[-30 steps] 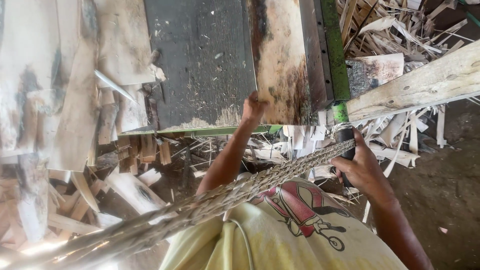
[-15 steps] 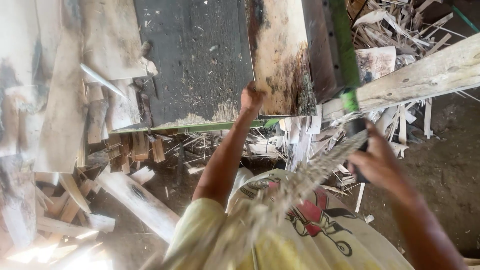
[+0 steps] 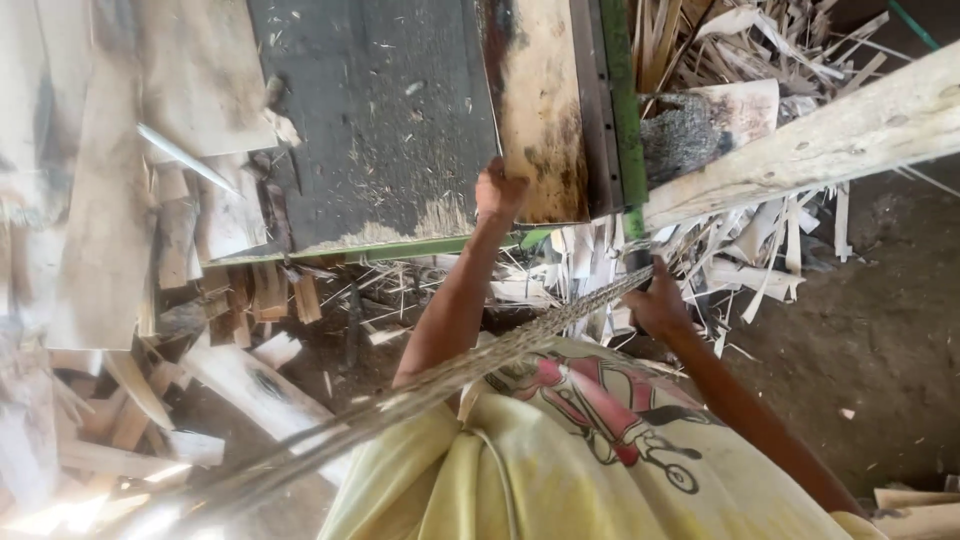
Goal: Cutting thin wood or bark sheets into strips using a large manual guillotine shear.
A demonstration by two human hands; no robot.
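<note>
We stand over a dark dirt floor littered with pale wood offcuts and splinters. Stacked boards lie at the left, where bright sunlight washes out the lower corner. A grey, sawdust-strewn desk with a green edge fills the top.

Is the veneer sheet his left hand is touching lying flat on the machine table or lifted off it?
Flat. The veneer sheet lies on the dark table; the left hand grips its near edge.

Soft daylight, blown-out glare at lower left, blurred foreground rope, dim ground at right.
</note>
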